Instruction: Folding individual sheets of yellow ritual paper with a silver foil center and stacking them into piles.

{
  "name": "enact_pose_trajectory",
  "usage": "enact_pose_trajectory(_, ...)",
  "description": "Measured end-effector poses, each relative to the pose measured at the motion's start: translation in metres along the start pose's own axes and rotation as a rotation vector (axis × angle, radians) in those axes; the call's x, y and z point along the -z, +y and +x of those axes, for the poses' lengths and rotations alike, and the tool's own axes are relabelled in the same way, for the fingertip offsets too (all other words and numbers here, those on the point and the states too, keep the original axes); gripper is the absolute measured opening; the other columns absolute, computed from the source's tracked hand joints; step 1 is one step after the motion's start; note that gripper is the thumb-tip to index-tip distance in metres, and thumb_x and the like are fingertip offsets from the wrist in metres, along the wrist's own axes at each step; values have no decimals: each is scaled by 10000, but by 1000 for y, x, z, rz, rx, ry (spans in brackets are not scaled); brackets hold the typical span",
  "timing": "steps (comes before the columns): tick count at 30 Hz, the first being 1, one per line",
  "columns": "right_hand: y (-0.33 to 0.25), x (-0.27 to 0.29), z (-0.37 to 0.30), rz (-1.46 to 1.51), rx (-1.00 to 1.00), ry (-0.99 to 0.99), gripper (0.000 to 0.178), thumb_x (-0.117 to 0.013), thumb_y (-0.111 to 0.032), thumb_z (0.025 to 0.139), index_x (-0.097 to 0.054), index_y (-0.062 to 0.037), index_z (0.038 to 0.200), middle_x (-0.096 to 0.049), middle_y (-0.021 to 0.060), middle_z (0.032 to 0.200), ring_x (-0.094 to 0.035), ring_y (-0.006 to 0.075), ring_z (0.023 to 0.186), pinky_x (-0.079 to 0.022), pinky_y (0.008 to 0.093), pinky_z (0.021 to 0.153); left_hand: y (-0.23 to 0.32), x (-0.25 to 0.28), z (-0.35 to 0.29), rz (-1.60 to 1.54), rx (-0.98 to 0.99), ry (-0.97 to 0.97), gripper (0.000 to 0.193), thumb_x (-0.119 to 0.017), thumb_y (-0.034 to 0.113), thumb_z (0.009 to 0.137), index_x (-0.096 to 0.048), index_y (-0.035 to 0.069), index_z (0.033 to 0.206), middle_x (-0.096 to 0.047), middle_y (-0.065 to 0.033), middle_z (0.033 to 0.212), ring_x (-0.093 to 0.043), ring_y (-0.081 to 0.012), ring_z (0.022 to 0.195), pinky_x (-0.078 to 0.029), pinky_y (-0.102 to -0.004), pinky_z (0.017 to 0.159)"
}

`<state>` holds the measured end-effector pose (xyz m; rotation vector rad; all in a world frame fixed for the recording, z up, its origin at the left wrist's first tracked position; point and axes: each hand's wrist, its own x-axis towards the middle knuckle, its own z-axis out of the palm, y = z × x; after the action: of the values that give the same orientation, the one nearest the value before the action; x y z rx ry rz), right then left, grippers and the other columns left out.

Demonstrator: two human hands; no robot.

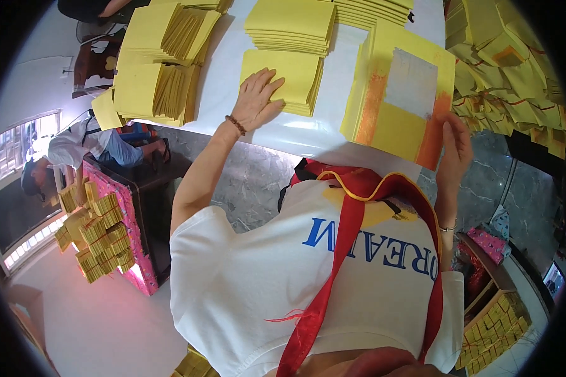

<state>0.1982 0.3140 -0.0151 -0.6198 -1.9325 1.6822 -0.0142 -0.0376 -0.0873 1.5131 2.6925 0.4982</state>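
My left hand (pixel 258 103) lies with fingers spread on a short stack of folded yellow paper (pixel 289 78). To the right, a broad stack of larger yellow sheets (pixel 401 135) lies at the table's near edge; its top sheet carries a silver-grey square (pixel 411 78) between two orange bands. Beside that stack's right edge is my right hand (pixel 456 151), loosely bent with thumb and fingers apart. It is against or very near the edge, and no grip on a sheet shows.
Behind, more yellow paper stacks (pixel 289 24) cover the white table (pixel 217 69), with others at left (pixel 146 88). Tied yellow bundles (pixel 503 69) are heaped at right. At far left, a person (pixel 94 144) is beside bundles (pixel 100 235) on a pink-covered table (pixel 129 213).
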Motion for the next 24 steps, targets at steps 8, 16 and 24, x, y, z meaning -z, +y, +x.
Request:
enact_pose_trajectory(8,-1,10,5,11,-2,-3,231,-515,-79,912,-586,13,1112,-606,86,1104,-539,145,1053,-393,274,933,-3,1,9,-43,64,50,360,-484,334,897,-563,107,1165,-467,-130,1264,-393,-306,1211,-285,-441,1019)
enact_pose_trajectory(16,12,16,4,-312,241,-38,202,-601,-89,846,-634,-44,1040,-605,84,1116,-541,229,1068,-386,323,944,18,47,61,-139,-21,80,213,-547,218,878,-654,40,925,-644,-124,890,-603,-319,812,-489,-382,704)
enact_pose_trajectory(24,8,13,6,-298,199,-102,234,-645,-82,801,-625,-30,1028,-605,89,1094,-547,205,1057,-403,302,922,164,51,97,-186,-523,175,224,-644,215,761,-621,91,947,-583,-32,951,-544,-211,882,-407,-310,677)
